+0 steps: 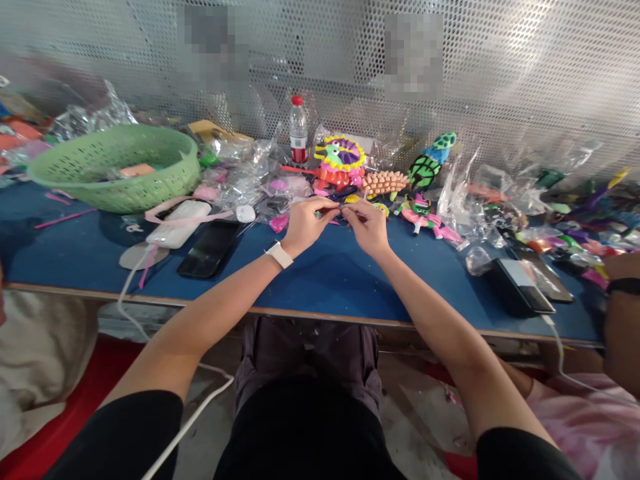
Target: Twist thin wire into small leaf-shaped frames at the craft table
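My left hand (309, 223) and my right hand (367, 225) meet fingertip to fingertip above the blue table. Both are closed in a pinch, and whatever lies between the fingers is too small to make out. Just beyond them sit colourful clay figures: one with a yellow-fringed purple and green head (345, 153), a spiky tan piece (385, 182), and a green and black turtle-like figure (425, 170). Right of my right hand lies a pink and green clay figure (421, 215). A bright pink piece (279, 223) is near my left wrist.
Left stands a green plastic basket (165, 183), with a black phone (210, 248) and a white power bank (179, 223) nearer. A red-capped bottle (299, 130) stands behind. On the right are a black box-shaped device (520, 287) and clear plastic wrappers (460, 200). Perforated metal rises behind; people sit at both sides.
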### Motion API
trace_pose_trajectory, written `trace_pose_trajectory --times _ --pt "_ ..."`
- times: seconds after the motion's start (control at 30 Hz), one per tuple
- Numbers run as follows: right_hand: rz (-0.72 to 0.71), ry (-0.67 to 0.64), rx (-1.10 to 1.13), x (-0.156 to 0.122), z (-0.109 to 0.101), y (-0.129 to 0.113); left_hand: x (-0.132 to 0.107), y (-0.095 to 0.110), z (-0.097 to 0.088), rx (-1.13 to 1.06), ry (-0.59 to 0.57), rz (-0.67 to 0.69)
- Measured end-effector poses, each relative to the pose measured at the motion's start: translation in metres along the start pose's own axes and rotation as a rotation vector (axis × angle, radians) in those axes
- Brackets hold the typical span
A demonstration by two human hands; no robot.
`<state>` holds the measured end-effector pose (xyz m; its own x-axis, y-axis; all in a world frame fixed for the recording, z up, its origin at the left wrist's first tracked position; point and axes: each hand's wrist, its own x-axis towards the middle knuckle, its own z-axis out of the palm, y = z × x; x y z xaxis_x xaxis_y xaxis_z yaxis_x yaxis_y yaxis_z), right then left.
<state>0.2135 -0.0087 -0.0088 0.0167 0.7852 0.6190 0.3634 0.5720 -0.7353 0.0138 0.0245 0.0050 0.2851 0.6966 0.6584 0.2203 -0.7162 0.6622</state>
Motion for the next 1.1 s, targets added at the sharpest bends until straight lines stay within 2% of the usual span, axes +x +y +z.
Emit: trace_pose_trajectory --times 0.33,0.57,0.8,1.1 --pt "-0.075 -0.001 -0.082 0.004 -0.009 -0.004 0.000 0.003 -0.001 -0.002 -0.048 0.032" --pt "0.009 0.023 -0.068 0.005 -0.025 -0.006 -0.005 0.007 0.010 -0.030 0.008 -0.037" --pt "0.027 0.010 -0.117 0.005 -0.020 -0.006 -0.003 0.003 0.007 0.054 0.026 0.031" --pt "-0.069 0.019 -0.235 0.003 -0.022 -0.010 0.002 0.003 0.005 0.045 -0.055 0.057"
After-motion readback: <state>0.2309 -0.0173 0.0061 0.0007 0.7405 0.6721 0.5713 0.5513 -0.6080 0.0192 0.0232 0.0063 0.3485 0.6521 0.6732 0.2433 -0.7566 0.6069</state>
